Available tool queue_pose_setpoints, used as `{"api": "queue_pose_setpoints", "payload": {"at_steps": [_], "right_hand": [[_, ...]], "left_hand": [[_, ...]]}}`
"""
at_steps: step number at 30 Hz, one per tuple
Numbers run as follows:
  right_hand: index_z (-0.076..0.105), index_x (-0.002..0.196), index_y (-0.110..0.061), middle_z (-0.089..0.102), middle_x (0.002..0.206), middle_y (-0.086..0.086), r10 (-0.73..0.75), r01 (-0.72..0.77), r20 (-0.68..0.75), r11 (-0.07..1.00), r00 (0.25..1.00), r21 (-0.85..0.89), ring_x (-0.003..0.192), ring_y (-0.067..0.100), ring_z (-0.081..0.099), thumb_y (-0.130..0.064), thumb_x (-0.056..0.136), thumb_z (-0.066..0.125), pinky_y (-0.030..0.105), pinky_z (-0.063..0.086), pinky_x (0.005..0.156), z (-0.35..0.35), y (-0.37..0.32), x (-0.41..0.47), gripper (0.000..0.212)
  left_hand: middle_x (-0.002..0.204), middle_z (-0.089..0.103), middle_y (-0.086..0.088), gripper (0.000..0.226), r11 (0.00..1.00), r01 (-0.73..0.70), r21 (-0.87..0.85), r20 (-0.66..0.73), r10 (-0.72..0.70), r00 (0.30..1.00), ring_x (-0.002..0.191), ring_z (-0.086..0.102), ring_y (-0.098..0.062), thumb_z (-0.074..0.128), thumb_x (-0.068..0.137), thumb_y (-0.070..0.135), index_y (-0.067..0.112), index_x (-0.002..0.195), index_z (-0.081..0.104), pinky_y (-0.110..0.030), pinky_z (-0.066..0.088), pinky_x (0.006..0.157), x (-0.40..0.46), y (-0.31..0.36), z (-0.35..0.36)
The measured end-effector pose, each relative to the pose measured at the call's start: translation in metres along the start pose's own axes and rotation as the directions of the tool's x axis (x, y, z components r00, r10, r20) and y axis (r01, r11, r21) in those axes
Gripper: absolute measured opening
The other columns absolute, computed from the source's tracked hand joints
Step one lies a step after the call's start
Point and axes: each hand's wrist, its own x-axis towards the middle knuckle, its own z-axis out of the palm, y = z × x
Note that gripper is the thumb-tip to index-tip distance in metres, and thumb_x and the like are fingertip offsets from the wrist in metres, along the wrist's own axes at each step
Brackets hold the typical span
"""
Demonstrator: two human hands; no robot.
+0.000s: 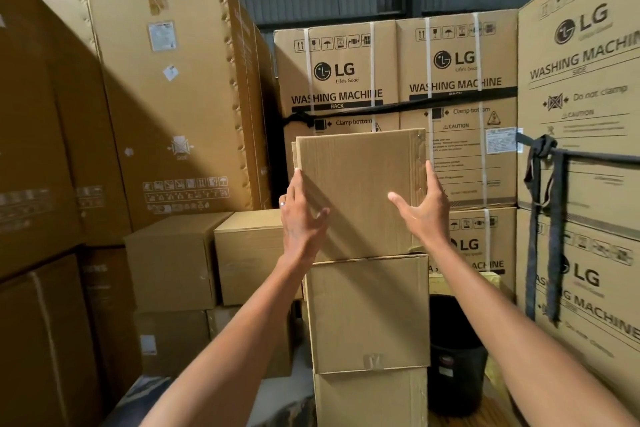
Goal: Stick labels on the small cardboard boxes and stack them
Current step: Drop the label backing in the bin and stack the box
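Both arms outstretched, left hand [302, 210] and right hand [423, 206] flat against the sides of the top cardboard box [360, 191], fingers straight and loosely spread. Perched atop a stack of two boxes [369, 315]. Behind, strapped LG washing machine cartons [398, 80]

The one camera sits on my head and looks forward and a little down along both my outstretched forearms, close enough that my left hand [300, 215] and right hand [424, 208] fill the middle of the wide-angle view. It faces the top box [360, 194] of the stack at about eye height, with the washing-machine cartons [398, 80] walling in the background.
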Motion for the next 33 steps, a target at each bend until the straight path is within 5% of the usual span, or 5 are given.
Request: {"api": "queue_pose_setpoints", "payload": {"at_steps": [7,17,21,25,33], "right_hand": [[0.023,0.162,-0.022,0.039,0.161,0.007,0.033,-0.034,-0.017,0.998,0.999,-0.058,0.146,0.025,0.038,-0.032,0.082,0.085,0.044,0.035,0.119,0.003,-0.005,-0.021,0.102],[0.053,0.146,-0.017,0.046,0.151,0.009,-0.076,0.051,-0.168,0.988,0.983,-0.148,0.139,0.026,0.039,-0.032,0.090,0.076,0.051,0.034,0.116,0.029,-0.014,-0.087,0.063],[0.056,0.144,-0.014,0.058,0.143,0.004,-0.096,0.093,-0.034,0.993,0.995,-0.069,0.132,0.018,0.051,-0.029,0.096,0.070,0.027,0.035,0.114,0.046,-0.032,-0.128,0.052],[0.056,0.144,-0.017,0.060,0.143,0.000,-0.071,0.073,0.153,0.997,0.986,-0.010,0.127,0.014,0.057,-0.034,0.099,0.063,0.042,0.050,0.108,0.081,-0.038,-0.170,0.048],[0.060,0.141,-0.017,0.064,0.139,0.004,0.047,-0.065,0.296,0.997,0.954,0.051,0.121,0.015,0.063,-0.035,0.101,0.060,0.041,0.054,0.102,0.140,-0.045,-0.240,0.044]], "left_hand": [[0.162,0.032,-0.007,0.106,0.999,-0.037,-0.007,0.057,0.038,0.998,0.137,0.038,-0.026,0.082,0.082,0.012,0.013,0.162,0.013,-0.034,0.029,0.116,-0.009,-0.008,-0.011],[0.160,0.039,-0.004,0.080,0.991,-0.089,-0.104,0.082,0.097,0.992,0.146,0.038,-0.019,0.069,0.090,0.017,0.013,0.159,0.028,-0.040,0.032,0.122,-0.057,-0.037,-0.028],[0.157,0.045,-0.003,0.067,0.992,-0.037,-0.122,0.132,0.054,0.990,0.140,0.047,-0.019,0.060,0.098,0.022,0.019,0.158,0.031,-0.044,0.040,0.117,-0.082,-0.064,-0.041],[0.153,0.049,-0.005,0.056,0.991,0.040,-0.126,0.177,-0.017,0.984,0.137,0.050,-0.020,0.055,0.102,0.025,0.017,0.155,0.038,-0.048,0.042,0.115,-0.108,-0.095,-0.055],[0.144,0.059,-0.001,0.046,0.960,0.224,-0.169,0.209,-0.187,0.960,0.127,0.058,-0.014,0.050,0.105,0.038,0.021,0.147,0.052,-0.047,0.048,0.109,-0.150,-0.157,-0.083]]}}
